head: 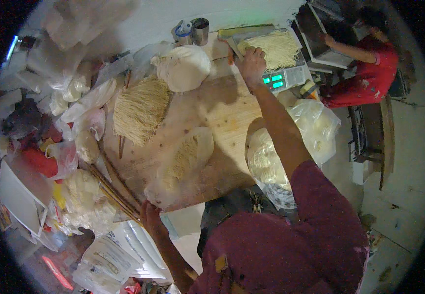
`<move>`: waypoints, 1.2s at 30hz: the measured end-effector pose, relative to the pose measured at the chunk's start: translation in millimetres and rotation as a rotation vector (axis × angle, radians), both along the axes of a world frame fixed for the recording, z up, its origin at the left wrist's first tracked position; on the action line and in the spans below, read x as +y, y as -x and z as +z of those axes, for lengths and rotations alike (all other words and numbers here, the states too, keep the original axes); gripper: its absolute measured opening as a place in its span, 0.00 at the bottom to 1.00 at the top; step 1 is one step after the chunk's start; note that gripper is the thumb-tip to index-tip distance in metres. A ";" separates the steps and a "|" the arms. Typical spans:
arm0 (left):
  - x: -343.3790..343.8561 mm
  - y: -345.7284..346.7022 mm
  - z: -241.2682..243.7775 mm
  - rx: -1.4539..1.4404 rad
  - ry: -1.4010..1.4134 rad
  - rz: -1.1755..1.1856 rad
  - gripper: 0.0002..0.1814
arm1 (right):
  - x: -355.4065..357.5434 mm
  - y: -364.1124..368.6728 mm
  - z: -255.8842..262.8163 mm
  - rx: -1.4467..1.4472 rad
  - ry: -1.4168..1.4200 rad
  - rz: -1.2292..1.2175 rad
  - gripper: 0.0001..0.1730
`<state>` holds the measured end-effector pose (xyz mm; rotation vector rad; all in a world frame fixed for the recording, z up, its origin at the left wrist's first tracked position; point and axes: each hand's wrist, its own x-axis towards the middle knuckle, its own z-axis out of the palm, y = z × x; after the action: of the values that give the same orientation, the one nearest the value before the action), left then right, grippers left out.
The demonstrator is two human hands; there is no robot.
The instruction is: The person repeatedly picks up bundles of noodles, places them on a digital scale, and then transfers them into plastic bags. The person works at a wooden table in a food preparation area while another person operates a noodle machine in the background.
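My right hand [253,64] reaches over the left side of a digital scale [294,77] with a lit green display. Pale fresh noodles [278,49] lie heaped in its tray, and my fingers are at their near left edge. Whether they grip any is unclear. My left hand [150,215] rests at the near left corner of the wooden table [230,161], beside the ends of several long thin sticks [113,193]; its fingers are partly hidden. A mat of tan noodles [142,110] lies across a stick farther back. A clear plastic bag [183,158] with noodles lies in front of me.
A white cloth bundle [185,68] and metal cups [199,31] stand at the back. Bagged noodles [269,158] sit at the table's right edge, with another plastic bag [315,128] beyond. Bags clutter the left. A person in red [366,70] works at the right.
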<state>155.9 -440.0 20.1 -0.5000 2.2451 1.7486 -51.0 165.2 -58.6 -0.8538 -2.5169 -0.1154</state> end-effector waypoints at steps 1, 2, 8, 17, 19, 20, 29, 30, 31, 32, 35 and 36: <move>4.3 -4.3 1.1 0.000 -0.034 0.043 0.19 | 12.6 12.9 -2.6 0.000 0.027 -0.047 0.33; 10.2 -5.3 0.7 0.008 -0.047 0.068 0.19 | 29.6 24.3 -16.0 -0.005 0.024 -0.094 0.34; 22.4 -4.5 5.8 -0.098 -0.212 0.253 0.15 | 48.2 39.7 -22.0 -0.162 0.207 -0.040 0.31; 47.5 24.8 25.3 -0.032 -0.008 0.109 0.16 | 182.8 37.3 -98.2 -0.194 0.291 0.191 0.26; 38.4 20.5 20.8 0.066 0.071 0.112 0.17 | 201.4 26.8 -104.5 0.037 0.246 0.233 0.23; -10.1 8.7 -6.4 0.065 0.381 0.093 0.19 | 189.0 27.8 -96.7 0.144 0.345 0.244 0.22; 124.5 23.9 39.4 0.217 0.291 0.033 0.14 | 137.5 -73.8 33.8 0.418 0.286 0.363 0.15; 157.5 25.6 25.6 0.046 0.143 -0.070 0.15 | 128.9 -88.1 32.2 0.423 0.224 0.406 0.16; 196.4 28.3 13.7 -0.124 -0.006 -0.176 0.17 | 117.9 -107.1 29.8 0.427 0.162 0.446 0.18; 238.5 27.8 8.1 -0.449 -0.256 -0.204 0.22 | 92.5 -132.1 30.2 0.481 0.508 0.324 0.21; 347.8 18.1 -5.3 -0.840 -0.994 -0.356 0.33 | 9.9 -228.6 -1.4 0.526 1.056 0.188 0.22; 368.6 20.5 -15.6 -0.935 -1.110 -0.371 0.31 | -22.9 -266.5 -14.1 0.455 1.137 0.251 0.22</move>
<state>135.4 -71.4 4.4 -0.4332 0.5476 1.6974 215.5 142.3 -72.7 -0.7733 -2.0749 1.5127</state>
